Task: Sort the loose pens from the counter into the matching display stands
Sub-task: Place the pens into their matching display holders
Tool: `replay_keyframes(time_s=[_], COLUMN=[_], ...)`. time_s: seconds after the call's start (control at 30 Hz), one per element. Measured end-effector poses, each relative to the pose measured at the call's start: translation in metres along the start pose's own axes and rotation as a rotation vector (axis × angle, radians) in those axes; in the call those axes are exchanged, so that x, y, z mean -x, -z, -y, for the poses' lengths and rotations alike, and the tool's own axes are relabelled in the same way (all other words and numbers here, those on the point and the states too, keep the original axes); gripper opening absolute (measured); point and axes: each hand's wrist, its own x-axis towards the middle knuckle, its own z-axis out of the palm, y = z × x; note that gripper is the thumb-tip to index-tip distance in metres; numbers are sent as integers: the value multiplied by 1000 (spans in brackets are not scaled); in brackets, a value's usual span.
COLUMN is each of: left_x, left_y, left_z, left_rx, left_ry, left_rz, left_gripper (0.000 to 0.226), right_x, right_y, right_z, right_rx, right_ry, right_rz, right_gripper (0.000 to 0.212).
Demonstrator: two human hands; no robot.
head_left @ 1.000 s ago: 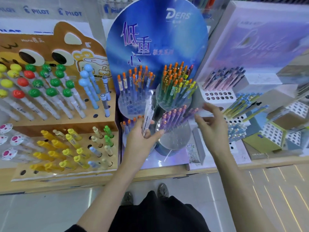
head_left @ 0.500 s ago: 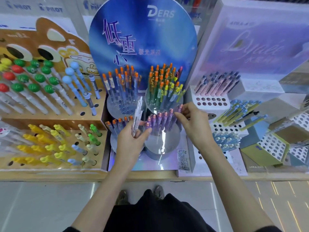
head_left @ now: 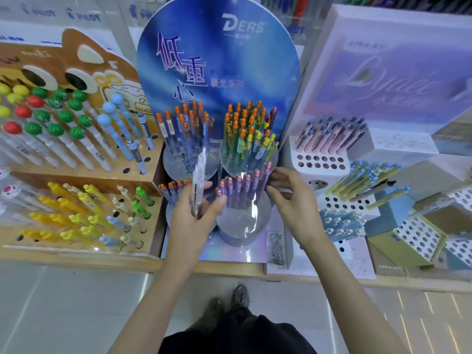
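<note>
While the left hand [head_left: 194, 221] grips a thin sheaf of clear pens [head_left: 199, 175] upright, their tips pointing to 12 o'clock, the right hand [head_left: 296, 205] reaches in from 3 o'clock and pinches one of the purple pens [head_left: 240, 190] between thumb and fingertips. How many clear pens the sheaf holds I cannot tell; it looks like two or three.

Both hands work over the blue stand [head_left: 217, 60], which sits on the bench [head_left: 229, 270] and carries four round clear cups. The purple pens, about nine of them, fill the front cup [head_left: 242, 226] at 5 o'clock on the stand. The cup at 7 o'clock shows four orange-tipped pens [head_left: 173, 190], partly hidden by the left hand. The two back cups, at 11 and 1 o'clock, are packed with orange-capped pens too many to count.

At 9 o'clock from the hands stands a brown stand [head_left: 84, 178] with ball-topped pens in green, red and yellow, plus three blue ones [head_left: 115, 129]. At 2 o'clock a lilac stand [head_left: 383, 60] holds a cluster of pink pens [head_left: 329, 136].
</note>
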Motion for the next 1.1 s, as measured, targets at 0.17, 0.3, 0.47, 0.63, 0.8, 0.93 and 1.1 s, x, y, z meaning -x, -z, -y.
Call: replay_keyframes(time_s=[0.17, 0.3, 0.47, 0.63, 0.8, 0.93, 1.1], left_x=[5, 3, 4, 5, 3, 1, -1], left_y=[2, 7, 12, 11, 8, 6, 5], left_z=[-9, -11, -10, -10, -12, -12, -13], left_rx=[36, 9, 9, -6, -15, -4, 24], left_ry=[-34, -63, -49, -46, -12, 5, 12], left_rz=[111, 127, 130, 122, 125, 130, 137], left_gripper=[13, 12, 11, 15, 9, 11, 12], right_x=[-2, -14, -9, 10, 2, -4, 3], right_y=[4, -3, -4, -8, -6, -5, -3], right_z=[9, 21, 18, 10, 9, 10, 5], right_rx=[-125, -49, 6, 34, 21, 4, -8], right_ry=[-14, 11, 94, 161, 67, 33, 72], right_rz=[-27, 17, -36, -78, -141, -88, -54], right_gripper=[40, 39, 18, 21, 15, 15, 13])
